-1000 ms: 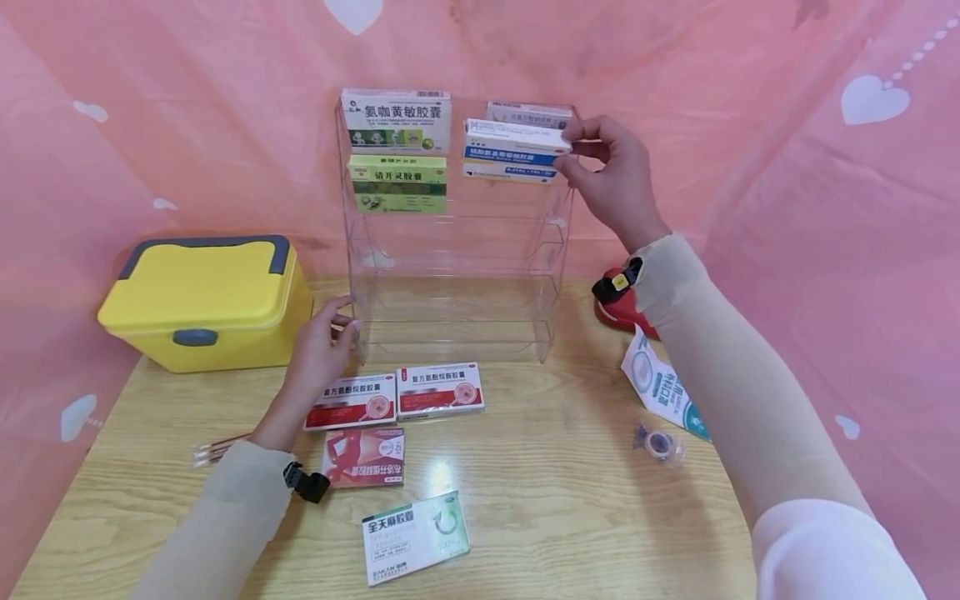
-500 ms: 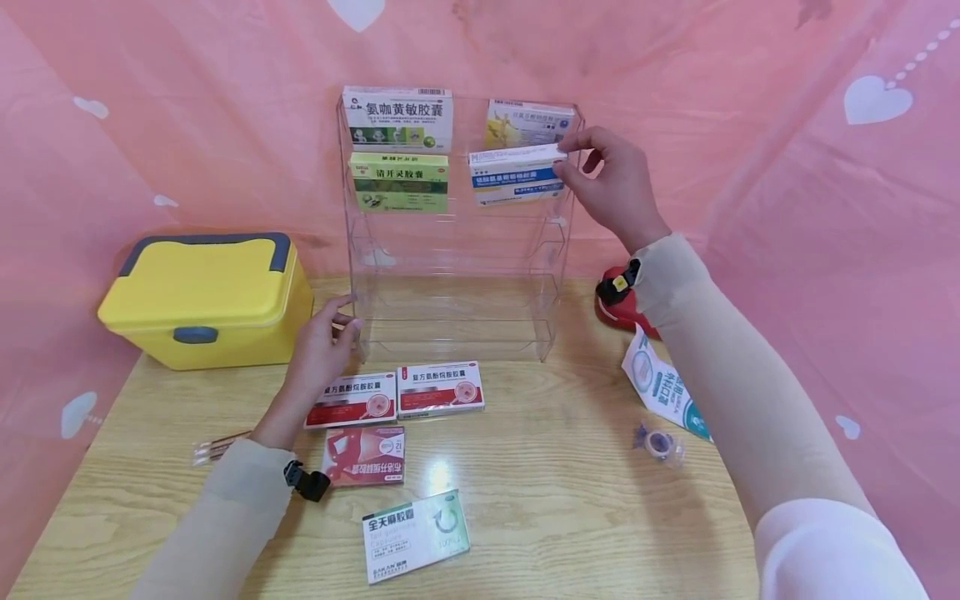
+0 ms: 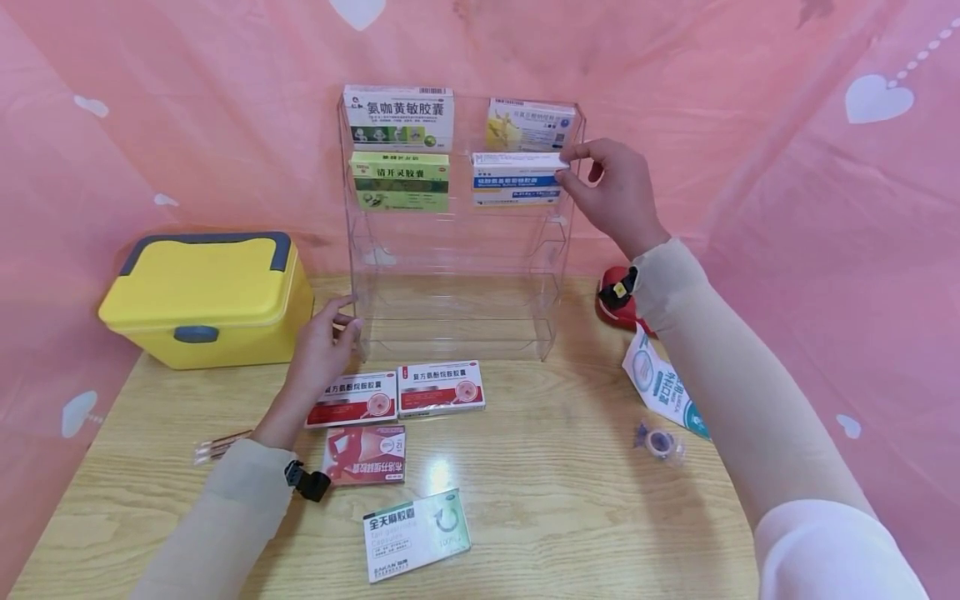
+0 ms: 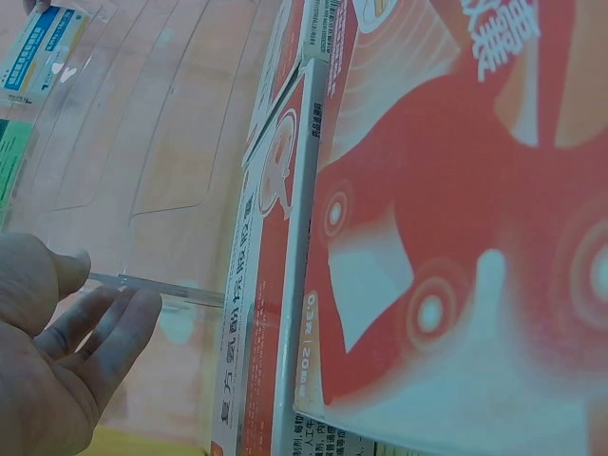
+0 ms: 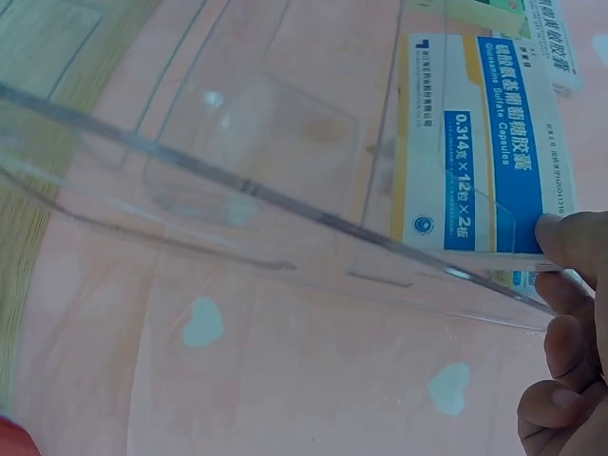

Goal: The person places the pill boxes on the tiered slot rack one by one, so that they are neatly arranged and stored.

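Observation:
In the head view, a clear tiered display rack point(image 3: 457, 287) stands on the table. My right hand point(image 3: 613, 190) pinches the right end of a blue-and-white medicine box point(image 3: 516, 190), which sits in the second tier from the top; the right wrist view shows the thumb on the box point(image 5: 475, 142) beside the rack's side edge. My left hand point(image 3: 322, 346) holds the lower left side edge of the rack, thumb and fingers on either side of the panel in the left wrist view. A green box point(image 3: 400, 185) shares that tier. Above are a white-and-green box point(image 3: 399, 121) and a white-and-yellow box point(image 3: 529, 125).
Two red-and-white boxes point(image 3: 440, 388), a red box point(image 3: 365, 456) and a white-green box point(image 3: 417, 535) lie before the rack. A yellow case point(image 3: 206, 300) stands left, near cotton swabs point(image 3: 221, 447). A red object point(image 3: 617, 312), mask packet point(image 3: 660, 383) and tape roll point(image 3: 660, 444) lie right.
My right hand has lowered the blue-and-white box from in front of the top tier into the second tier, and it now stands level. The left hand has stayed at the rack's edge.

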Demonstrator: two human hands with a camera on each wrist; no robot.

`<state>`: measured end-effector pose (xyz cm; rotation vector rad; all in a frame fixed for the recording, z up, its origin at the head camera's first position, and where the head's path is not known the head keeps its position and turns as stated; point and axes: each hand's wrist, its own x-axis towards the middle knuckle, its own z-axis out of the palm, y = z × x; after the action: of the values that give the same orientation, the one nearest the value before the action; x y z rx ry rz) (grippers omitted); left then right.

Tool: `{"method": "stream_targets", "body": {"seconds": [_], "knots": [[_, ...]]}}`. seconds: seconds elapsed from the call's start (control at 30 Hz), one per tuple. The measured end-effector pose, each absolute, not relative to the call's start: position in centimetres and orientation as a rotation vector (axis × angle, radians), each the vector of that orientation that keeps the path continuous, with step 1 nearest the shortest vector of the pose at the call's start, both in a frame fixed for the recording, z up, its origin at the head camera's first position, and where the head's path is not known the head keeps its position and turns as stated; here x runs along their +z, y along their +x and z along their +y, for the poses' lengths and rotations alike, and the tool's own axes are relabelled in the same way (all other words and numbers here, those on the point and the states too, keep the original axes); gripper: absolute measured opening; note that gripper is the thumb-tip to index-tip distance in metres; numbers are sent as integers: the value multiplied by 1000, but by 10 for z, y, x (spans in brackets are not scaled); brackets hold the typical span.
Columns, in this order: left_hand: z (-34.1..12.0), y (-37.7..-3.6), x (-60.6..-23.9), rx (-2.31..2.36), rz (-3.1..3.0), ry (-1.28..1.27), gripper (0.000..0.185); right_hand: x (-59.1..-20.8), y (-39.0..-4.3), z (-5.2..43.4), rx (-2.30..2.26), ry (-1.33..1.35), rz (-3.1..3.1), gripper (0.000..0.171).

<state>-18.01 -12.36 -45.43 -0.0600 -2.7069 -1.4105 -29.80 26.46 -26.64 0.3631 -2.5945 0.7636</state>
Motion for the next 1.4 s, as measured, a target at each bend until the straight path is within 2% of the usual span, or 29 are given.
{"method": "stream_targets", "body": {"seconds": [0.27, 0.5, 0.67, 0.87, 1.0, 1.13, 1.4], "knots": [[-123, -179, -454, -1419, -2713, -64, 48, -267, -298, 267, 669, 396, -2555, 28], [-122, -179, -456, -1416, -2712, -64, 48, -281, -288, 268, 801, 427, -2467, 27], [-122, -179, -456, -1409, -2713, -67, 48, -315, -265, 269, 943, 627, -2382, 20], [-123, -180, -457, -1424, -2715, -64, 49, -371, -216, 255, 1106, 818, -2613, 16], [-124, -179, -456, -1420, -2712, -66, 49, -413, -187, 239, 1171, 931, -2891, 27], [-123, -179, -455, -1420, -2707, -72, 49, -446, -172, 226, 1125, 928, -3054, 40], [-122, -178, -454, -1434, -2703, -66, 49, -469, -167, 211, 1027, 948, -2971, 41]]}}
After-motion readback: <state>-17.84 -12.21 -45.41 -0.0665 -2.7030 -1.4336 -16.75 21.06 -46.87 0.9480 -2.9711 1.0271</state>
